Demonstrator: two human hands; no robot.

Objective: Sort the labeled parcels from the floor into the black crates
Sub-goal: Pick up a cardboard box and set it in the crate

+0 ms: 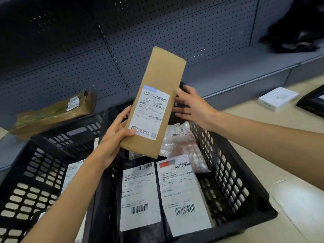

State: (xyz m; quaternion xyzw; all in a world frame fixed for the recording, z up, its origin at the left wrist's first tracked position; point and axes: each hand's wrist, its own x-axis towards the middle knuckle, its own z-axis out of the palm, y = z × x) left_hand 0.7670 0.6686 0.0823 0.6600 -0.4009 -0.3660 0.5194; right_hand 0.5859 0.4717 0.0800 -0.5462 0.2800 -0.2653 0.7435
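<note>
Left hand (114,137) grasps the lower left edge of a long cardboard parcel (157,88), fingers curled behind it and thumb on its white shipping label (150,113); the parcel is held tilted above the right black crate (226,174). Right hand (191,106), fingers released and extended, lies at the parcel's right edge (contact cannot be judged). Inside this crate: two black labelled bags (140,195) side by side and a clear plastic-wrapped packet (182,146). A second black crate (35,178) adjoins on the left. A taped brown package (52,114) rests on the shelf; a white box (277,98) lies on the floor.
</note>
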